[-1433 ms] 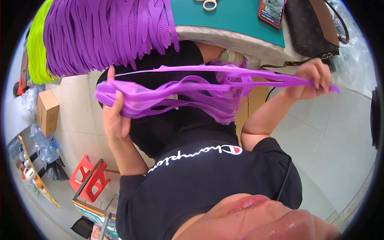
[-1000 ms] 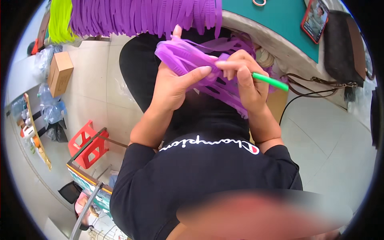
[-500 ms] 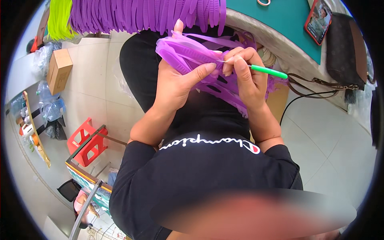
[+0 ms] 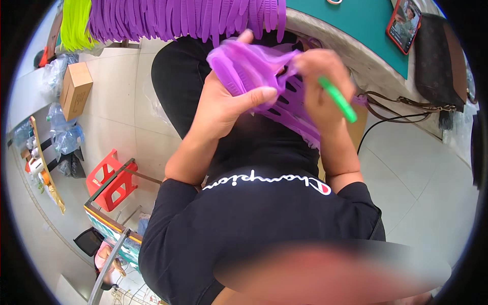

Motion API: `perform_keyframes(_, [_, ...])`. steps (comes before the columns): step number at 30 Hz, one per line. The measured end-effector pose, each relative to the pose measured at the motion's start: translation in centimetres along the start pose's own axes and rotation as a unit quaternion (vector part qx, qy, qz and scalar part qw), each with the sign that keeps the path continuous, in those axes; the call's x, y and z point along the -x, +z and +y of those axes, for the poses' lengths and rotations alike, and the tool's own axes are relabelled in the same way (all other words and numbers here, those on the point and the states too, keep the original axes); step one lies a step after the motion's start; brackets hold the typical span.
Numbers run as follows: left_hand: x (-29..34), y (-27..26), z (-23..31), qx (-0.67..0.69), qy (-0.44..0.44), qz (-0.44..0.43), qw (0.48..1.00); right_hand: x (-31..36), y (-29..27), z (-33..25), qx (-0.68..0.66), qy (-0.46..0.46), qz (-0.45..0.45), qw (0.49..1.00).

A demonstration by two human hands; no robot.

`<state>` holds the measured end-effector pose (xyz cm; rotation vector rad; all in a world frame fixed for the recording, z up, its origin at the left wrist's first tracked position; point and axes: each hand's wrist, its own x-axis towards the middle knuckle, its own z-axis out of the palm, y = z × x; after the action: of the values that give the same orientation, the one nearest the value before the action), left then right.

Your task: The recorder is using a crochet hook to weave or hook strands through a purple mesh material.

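Observation:
My left hand [image 4: 221, 104] is closed round a bunch of soft purple rubbery straps [image 4: 239, 68], thumb pressed on the near side and one fingertip showing beyond them. To its right is my right hand [image 4: 325, 76], smeared by motion. A pick-like tool with a bright green handle [image 4: 337, 99] is held in it, its handle slanting toward me; its tip is hidden. The right fingers touch a stretched purple strip reaching over from the bunch, though whether they pinch it is blurred. More purple sheet with cut-out slots [image 4: 295, 119] hangs below, over my lap.
Rows of purple straps [image 4: 178, 20] and lime-green straps [image 4: 76, 25] hang along the table edge ahead. The green-topped table [image 4: 351, 30] carries a phone [image 4: 404, 25] and a dark bag [image 4: 439, 61]. Leftward stand a cardboard box [image 4: 76, 91] and red stool [image 4: 111, 180]; another person sits far behind-left.
My right hand has moved slightly right, drawing a purple strip from the bunch. The green handle has swung to a steeper slant, and the thin metal tip is out of sight.

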<state>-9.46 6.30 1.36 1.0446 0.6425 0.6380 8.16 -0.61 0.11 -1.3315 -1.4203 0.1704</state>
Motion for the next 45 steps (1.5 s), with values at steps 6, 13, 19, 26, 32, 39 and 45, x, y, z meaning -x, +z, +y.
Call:
perform_keyframes(6, [1.4, -3.5, 1.1, -0.011, -0.207, -0.319, 0.925, -3.8, -4.4, 5.9, 0.100, 0.117, 0.248, 0.956])
perform_keyframes(13, [0.9, -1.4, 1.1, 0.058, -0.115, -0.054, 0.990, -2.7, -5.9, 4.6, -0.371, 0.284, 0.041, 0.883])
perform_keyframes(19, [-0.7, 0.2, -0.2, 0.087, -0.010, 0.079, 0.993, 0.3, -0.9, -1.8, -0.092, -0.021, -0.075, 0.993])
perform_keyframes(26, [-1.1, 1.0, -0.7, 0.049, 0.030, 0.094, 0.994, 1.0, 0.7, -1.4, -0.009, -0.127, -0.055, 0.990])
perform_keyframes(32, [-1.0, 0.9, -0.9, 0.004, 0.044, 0.096, 0.994, 1.1, 0.9, -1.7, 0.041, -0.124, -0.053, 0.990])
perform_keyframes(39, [-1.0, 0.5, -1.1, -0.129, 0.140, 0.111, 0.975, 0.4, -0.4, -3.2, 0.086, 0.110, -0.150, 0.979])
perform_keyframes(45, [-1.0, 0.4, 0.1, 0.049, 0.051, 0.039, 0.997, 0.1, 0.0, -1.4, -0.215, 0.185, 0.009, 0.959])
